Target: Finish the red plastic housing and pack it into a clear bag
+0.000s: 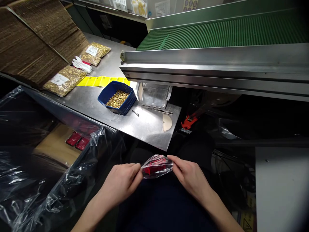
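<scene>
A clear plastic bag with red contents is stretched between my two hands, low in front of my body. My left hand pinches its left end, fingers curled closed. At the opposite end, the thumb and fingers of my right hand grip the plastic. What exactly the red contents are is blurred by the film. Beyond my hands, on the metal table, stands a blue bin partly filled with small brass-coloured pieces.
A plastic-lined box at left holds red packs on cardboard. Bags of brass pieces, yellow labels, white gloves and a clear tray lie on the table. A green conveyor runs right; an orange tool hangs below.
</scene>
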Tool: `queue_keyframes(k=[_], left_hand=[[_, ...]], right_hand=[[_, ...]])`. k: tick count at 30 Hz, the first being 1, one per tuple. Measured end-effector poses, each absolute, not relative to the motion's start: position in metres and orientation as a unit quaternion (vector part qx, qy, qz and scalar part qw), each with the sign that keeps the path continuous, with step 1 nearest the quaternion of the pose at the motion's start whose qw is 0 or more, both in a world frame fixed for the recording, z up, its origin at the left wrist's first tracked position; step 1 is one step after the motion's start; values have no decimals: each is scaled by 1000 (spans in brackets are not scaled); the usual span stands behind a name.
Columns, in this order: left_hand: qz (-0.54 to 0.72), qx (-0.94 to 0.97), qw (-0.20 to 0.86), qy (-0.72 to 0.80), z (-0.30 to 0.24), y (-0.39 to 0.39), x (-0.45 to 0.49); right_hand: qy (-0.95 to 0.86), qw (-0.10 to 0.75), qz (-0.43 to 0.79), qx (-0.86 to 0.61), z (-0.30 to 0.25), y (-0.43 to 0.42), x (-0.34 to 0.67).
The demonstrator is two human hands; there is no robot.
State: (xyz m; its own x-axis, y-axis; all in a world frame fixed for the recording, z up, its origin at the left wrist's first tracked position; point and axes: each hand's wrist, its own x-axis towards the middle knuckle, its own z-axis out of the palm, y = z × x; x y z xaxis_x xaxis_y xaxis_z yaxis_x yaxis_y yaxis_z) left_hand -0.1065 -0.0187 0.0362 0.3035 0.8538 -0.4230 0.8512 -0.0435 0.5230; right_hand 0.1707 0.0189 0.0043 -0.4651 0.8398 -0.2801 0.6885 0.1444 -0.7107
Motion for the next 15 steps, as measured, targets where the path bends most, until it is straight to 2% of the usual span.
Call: queue_keyframes(k=[4,8,10,12,15], left_hand=[[120,646,437,614,37,-13,-110],[339,541,409,652,32,-8,-86],[403,513,392,649,29,-6,-66],[451,475,422,627,24,-3,-47],[523,371,508,575,20,2,-31]], right_hand=[[-706,137,492,-491,26,22,167],[-543,108,726,-408,32,10,148],[-434,106,823,-350,21,1,136],[-341,132,872,-325,6,-5,128],[-226,193,881,-369,-13,-6,129]])
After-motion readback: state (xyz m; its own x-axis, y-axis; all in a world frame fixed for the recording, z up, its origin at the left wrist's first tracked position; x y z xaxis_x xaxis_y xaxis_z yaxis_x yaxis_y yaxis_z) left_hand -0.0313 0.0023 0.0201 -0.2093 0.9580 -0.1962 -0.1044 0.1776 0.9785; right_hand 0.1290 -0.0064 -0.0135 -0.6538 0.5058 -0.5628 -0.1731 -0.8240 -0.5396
